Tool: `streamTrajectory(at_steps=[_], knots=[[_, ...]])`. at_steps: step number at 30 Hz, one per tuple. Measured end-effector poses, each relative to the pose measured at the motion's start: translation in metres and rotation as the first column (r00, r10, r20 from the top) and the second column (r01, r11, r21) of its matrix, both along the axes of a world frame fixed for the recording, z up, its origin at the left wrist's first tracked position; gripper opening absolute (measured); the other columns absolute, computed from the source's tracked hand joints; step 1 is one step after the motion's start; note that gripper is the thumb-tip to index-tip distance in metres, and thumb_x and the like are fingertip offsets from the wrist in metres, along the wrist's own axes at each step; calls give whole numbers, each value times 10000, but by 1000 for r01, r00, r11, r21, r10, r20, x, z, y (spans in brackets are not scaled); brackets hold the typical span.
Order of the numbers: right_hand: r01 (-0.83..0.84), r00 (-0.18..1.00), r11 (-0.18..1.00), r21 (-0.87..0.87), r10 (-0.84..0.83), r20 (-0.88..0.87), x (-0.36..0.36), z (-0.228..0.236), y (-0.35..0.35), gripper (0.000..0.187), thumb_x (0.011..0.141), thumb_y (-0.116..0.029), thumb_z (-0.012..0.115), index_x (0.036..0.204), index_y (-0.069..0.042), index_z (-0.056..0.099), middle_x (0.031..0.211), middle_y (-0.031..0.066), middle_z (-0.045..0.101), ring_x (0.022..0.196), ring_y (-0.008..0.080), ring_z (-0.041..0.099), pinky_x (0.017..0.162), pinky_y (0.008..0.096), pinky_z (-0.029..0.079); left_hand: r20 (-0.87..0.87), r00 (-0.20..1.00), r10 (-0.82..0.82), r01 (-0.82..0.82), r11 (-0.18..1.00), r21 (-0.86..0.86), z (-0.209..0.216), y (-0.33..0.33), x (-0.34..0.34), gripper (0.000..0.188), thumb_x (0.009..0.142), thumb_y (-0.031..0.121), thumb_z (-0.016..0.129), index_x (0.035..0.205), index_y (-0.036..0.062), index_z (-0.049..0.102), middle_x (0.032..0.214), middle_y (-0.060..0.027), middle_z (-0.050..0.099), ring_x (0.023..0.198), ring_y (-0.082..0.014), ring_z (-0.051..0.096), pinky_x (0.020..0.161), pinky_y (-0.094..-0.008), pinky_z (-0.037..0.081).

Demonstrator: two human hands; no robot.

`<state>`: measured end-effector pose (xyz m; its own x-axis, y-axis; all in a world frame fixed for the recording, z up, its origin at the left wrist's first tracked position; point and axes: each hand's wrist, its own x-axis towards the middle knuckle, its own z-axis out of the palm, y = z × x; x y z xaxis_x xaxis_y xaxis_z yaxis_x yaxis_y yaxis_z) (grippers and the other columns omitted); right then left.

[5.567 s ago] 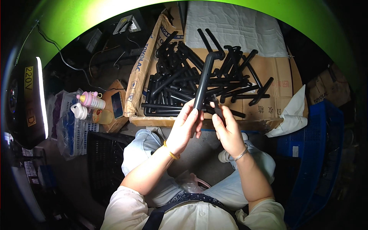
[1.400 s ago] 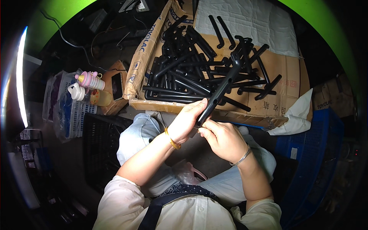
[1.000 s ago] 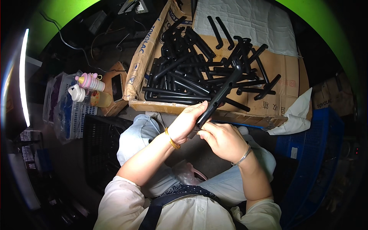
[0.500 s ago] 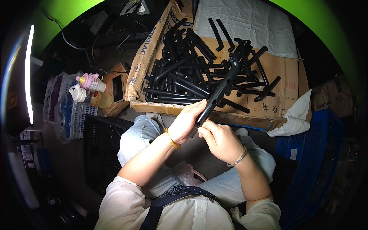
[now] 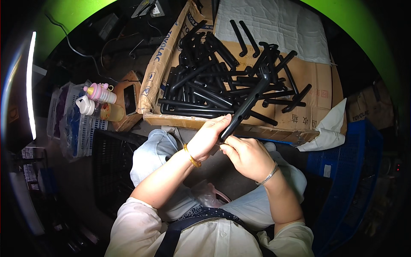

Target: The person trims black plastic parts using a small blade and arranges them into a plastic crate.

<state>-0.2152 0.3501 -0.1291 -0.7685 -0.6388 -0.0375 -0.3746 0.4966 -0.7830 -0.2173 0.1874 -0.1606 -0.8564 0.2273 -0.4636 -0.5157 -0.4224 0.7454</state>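
Note:
A long black tube (image 5: 246,107) with a bent far end and holes along its side slants away from me, above the near part of the box. My left hand (image 5: 208,136) is closed around its near end, thumb along the side. Close against that same end is my right hand (image 5: 248,157), its thumb and forefinger pinched together. Something thin shows at the right fingertips, too small to name. Beyond both hands lies a heap of similar black bent tubes (image 5: 201,92), several of them crossing one another.
The heap lies in an opened cardboard box (image 5: 319,77), partly covered by a white sheet (image 5: 274,30). At left, a pink bottle (image 5: 102,93) and a phone (image 5: 130,99) stand near a small wooden box (image 5: 128,121). A blue crate (image 5: 351,158) stands at right.
The held tube's far end has swung slightly right and nearer to me. Both hands keep almost the same place and grip.

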Motion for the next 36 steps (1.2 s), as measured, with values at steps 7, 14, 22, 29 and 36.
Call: streamTrajectory(at_steps=[7,14,22,29,36], knots=[[-55,995,994,-98,63,78,-7,-7,7,198,949,-190,574,874,-9,606,744,165,662,679,332,661,620,414,506,-32,999,-42,43,999,24,-7,-3,-2,349,1042,306,442,1122,47,662,741,23,594,621,-40,529,548,-199,425],[235,967,899,-370,-180,179,-7,-20,1,243,911,-235,685,893,-3,615,797,58,653,721,118,616,678,292,490,-66,988,139,-128,980,149,-9,-1,-2,491,1040,403,404,1369,53,504,771,19,569,582,-62,546,520,-209,466],[458,885,673,-581,-285,368,44,-14,-30,228,931,-215,670,888,-25,552,714,0,586,633,59,530,569,246,440,-142,879,455,-416,878,236,22,24,57,376,1036,413,417,929,93,583,764,-2,578,608,-80,525,546,-223,440],[313,949,776,-547,-236,208,101,22,17,221,1023,-178,470,997,-15,618,723,55,543,661,148,520,619,286,427,-154,859,489,-434,853,290,51,34,106,354,1045,430,364,1038,118,531,812,-4,541,627,-91,519,509,-217,410],[219,964,908,-356,-144,224,151,32,26,217,1000,-198,505,893,-23,574,742,174,622,682,357,635,606,394,472,-225,872,434,-386,894,228,47,39,145,335,1054,402,350,1004,116,519,809,-15,531,609,-97,511,520,-219,418]])
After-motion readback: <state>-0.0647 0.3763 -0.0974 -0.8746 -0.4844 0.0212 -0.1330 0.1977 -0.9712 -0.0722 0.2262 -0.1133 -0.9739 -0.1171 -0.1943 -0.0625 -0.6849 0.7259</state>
